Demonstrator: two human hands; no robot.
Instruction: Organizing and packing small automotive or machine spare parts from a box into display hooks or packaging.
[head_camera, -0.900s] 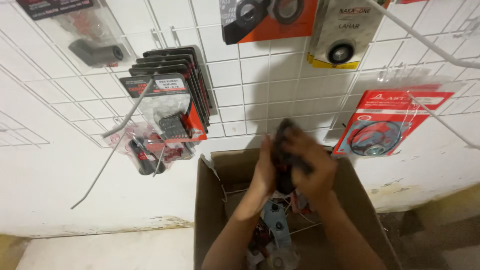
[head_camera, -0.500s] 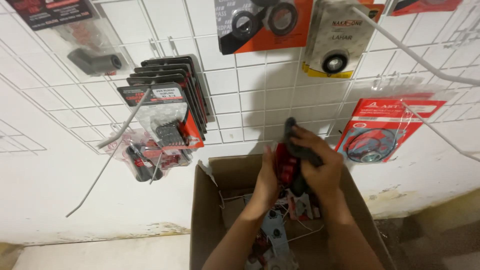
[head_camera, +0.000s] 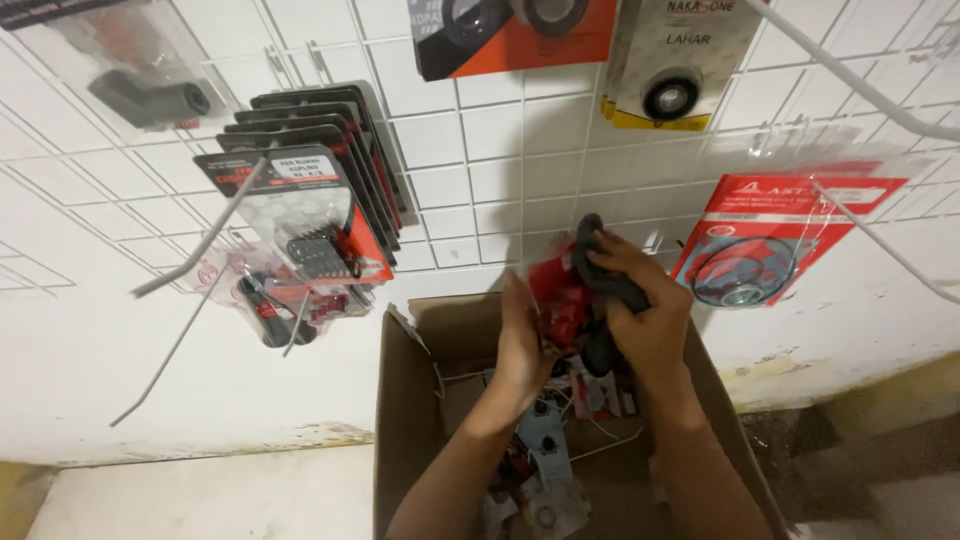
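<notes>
Both my hands are raised over an open cardboard box, close to a white wire grid wall. My right hand is closed around a black and red packaged part, its dark end sticking up past my fingers. My left hand presses flat against the left side of the same pack, on its red and clear wrapping. The box below holds several small packaged parts.
Hanging on the grid are a stack of black and red blister packs, a red pack with a ring, an orange and black pack and a pale pack. Bare white hooks stick out.
My hands have lifted the pack slightly higher and nearer the grid wall; the view has tilted down and closer to the box.
</notes>
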